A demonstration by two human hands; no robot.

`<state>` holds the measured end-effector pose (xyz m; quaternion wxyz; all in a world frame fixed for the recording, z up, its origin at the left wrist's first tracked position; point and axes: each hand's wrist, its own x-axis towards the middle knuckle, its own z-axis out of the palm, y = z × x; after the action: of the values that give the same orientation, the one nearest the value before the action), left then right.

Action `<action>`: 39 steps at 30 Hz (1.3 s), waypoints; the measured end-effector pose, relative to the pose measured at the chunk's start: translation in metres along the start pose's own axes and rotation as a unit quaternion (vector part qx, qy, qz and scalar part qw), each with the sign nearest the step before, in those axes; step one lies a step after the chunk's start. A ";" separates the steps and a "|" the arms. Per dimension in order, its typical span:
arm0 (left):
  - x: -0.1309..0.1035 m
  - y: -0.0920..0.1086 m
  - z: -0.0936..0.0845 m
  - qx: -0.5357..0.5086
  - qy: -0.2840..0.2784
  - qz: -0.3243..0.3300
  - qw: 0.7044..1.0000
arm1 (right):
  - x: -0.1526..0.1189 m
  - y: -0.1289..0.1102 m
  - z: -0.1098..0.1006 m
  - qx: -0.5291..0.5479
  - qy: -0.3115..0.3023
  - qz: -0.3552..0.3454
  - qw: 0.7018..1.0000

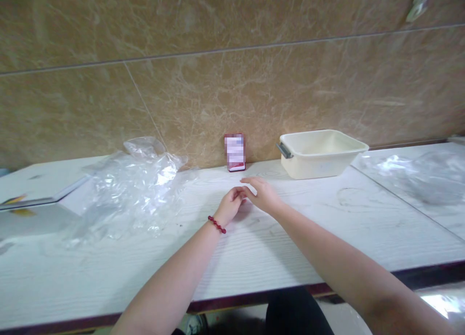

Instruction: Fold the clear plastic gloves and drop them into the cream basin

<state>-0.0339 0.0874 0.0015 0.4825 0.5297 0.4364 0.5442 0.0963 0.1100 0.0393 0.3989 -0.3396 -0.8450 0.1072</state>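
Bare forearms [174, 269], upright red-edged panel [236, 152] (front pixelated)

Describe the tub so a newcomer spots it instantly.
Look where the white table meets the brown marbled wall. Right of centre, beyond the right hand, stands a cream rectangular tub. Its opaque walls and grey handle set it apart from the clear crumpled plastic to either side.

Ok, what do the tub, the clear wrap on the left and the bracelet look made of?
Tub: probably rigid plastic, satiny, its cream walls smooth. Clear wrap: likely glossy plastic film, see-through, creased, glinting. Bracelet: shiny red beads; glass, stone or plastic, can't tell.
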 end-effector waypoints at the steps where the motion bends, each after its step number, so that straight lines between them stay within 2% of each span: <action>1: 0.000 0.000 -0.002 0.044 0.012 0.020 0.999 | -0.002 0.002 0.003 0.005 -0.013 -0.021 1.000; 6: 0.001 0.005 -0.024 0.254 0.100 0.083 0.958 | -0.005 0.018 0.011 0.020 -0.040 -0.038 0.998; 9: 0.003 0.012 -0.047 0.358 0.162 0.089 0.915 | -0.004 0.025 0.016 0.023 -0.046 -0.033 0.998; 11: 0.004 0.017 -0.068 0.436 0.212 0.080 0.871 | -0.005 0.028 0.018 0.022 -0.050 -0.035 0.998; 16: -0.005 0.028 -0.122 0.552 0.344 -0.009 0.760 | -0.006 0.026 0.018 0.025 -0.065 -0.041 0.997; 20: -0.020 0.033 -0.148 0.589 0.477 -0.019 0.652 | -0.006 0.024 0.016 0.024 -0.076 -0.031 0.996; 22: -0.027 0.032 -0.157 0.586 0.527 -0.011 0.616 | -0.006 0.024 0.015 0.024 -0.076 -0.023 0.997; 25: -0.032 0.029 -0.172 0.547 0.579 -0.054 0.602 | -0.006 0.025 0.016 0.026 -0.075 -0.020 0.997; 29: -0.031 0.024 -0.189 0.508 0.594 -0.112 0.613 | -0.006 0.027 0.017 0.031 -0.078 -0.016 0.996; 34: -0.026 0.023 -0.189 0.516 0.592 -0.089 0.613 | -0.006 0.027 0.018 0.035 -0.081 -0.008 0.996; 39: -0.023 0.027 -0.177 0.530 0.621 -0.005 0.577 | -0.006 0.025 0.017 0.044 -0.080 -0.005 0.996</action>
<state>-0.2124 0.0671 0.0141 -0.2705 0.2209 0.8426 0.4099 0.0985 0.1257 0.0133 0.3454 -0.3078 -0.8704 0.1686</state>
